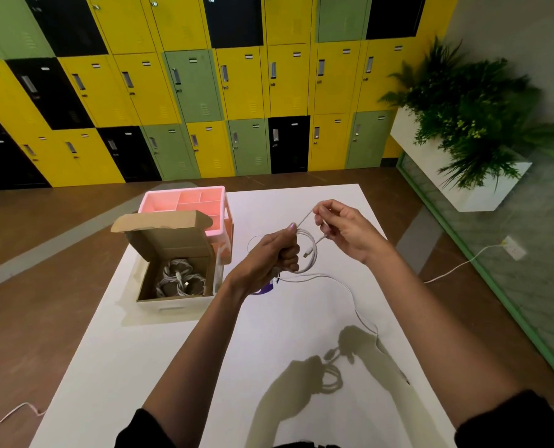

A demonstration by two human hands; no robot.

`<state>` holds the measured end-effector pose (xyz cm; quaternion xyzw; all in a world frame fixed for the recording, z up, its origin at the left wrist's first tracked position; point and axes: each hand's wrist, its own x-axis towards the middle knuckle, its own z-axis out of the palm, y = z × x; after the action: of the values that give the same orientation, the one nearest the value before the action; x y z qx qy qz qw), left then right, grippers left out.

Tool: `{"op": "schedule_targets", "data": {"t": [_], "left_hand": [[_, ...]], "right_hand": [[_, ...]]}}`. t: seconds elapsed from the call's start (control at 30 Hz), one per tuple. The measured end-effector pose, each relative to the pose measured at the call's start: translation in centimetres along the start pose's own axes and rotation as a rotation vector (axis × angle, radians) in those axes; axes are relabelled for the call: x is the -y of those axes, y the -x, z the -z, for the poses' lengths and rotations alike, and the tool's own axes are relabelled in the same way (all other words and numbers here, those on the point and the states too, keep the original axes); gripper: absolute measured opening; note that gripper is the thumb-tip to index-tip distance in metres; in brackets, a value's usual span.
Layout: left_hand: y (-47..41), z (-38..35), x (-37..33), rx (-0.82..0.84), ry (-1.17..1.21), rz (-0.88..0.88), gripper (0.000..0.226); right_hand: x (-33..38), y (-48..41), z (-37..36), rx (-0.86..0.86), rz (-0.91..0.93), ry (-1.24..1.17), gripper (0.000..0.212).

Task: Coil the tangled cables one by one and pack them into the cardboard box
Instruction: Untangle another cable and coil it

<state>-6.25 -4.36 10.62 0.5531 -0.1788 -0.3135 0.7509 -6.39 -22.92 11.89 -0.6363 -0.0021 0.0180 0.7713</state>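
Note:
My left hand (pixel 277 250) is closed around a small coil of white cable (pixel 311 250), held above the white table (pixel 301 344). My right hand (pixel 343 226) pinches the free end of that same cable just to the right of the coil. A thin white cable (pixel 350 291) lies loose on the table below, trailing toward the right. The cardboard box (pixel 175 305) stands open at the table's left edge, flap raised, with several coiled white cables (pixel 180 279) inside.
A pink compartment tray (pixel 185 200) sits behind the box. Coloured lockers (pixel 188 85) fill the far wall. A white planter with greenery (pixel 469 124) stands at the right. White power cords run on the floor at the right (pixel 453 268) and bottom left (pixel 10 415).

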Motion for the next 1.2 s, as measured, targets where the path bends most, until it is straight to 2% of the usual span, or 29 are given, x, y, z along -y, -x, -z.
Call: {"op": "schedule_targets", "data": {"t": [0.17,0.37,0.47,0.53,0.8,1.2], "left_hand": [[0.2,0.2,-0.3,0.018,0.031,0.015,0.045],[0.3,0.1,-0.4,0.034,0.027,0.017,0.042],[0.4,0.2,-0.4,-0.036,-0.029,-0.008,0.044],[0.5,0.3,-0.5,-0.088,-0.081,-0.024,0.041],[0.4,1.1,0.1,-0.099,-0.220,-0.068,0.040],[0.2,1.2,1.1,-0.080,-0.169,-0.033,0.039]], "right_hand": [[-0.6,-0.2,-0.6,0.116,-0.154,-0.456,0.023],[-1.6,-0.9,-2.1,0.132,-0.256,-0.704,0.021],[-2.0,-0.7,-2.5,0.037,-0.304,-0.642,0.020],[-1.9,-0.3,-2.7,-0.017,-0.299,-0.518,0.020],[-1.2,0.5,-2.5,-0.017,-0.323,-0.054,0.014],[-1.0,1.1,-2.8,-0.092,-0.436,-0.115,0.012]]}}
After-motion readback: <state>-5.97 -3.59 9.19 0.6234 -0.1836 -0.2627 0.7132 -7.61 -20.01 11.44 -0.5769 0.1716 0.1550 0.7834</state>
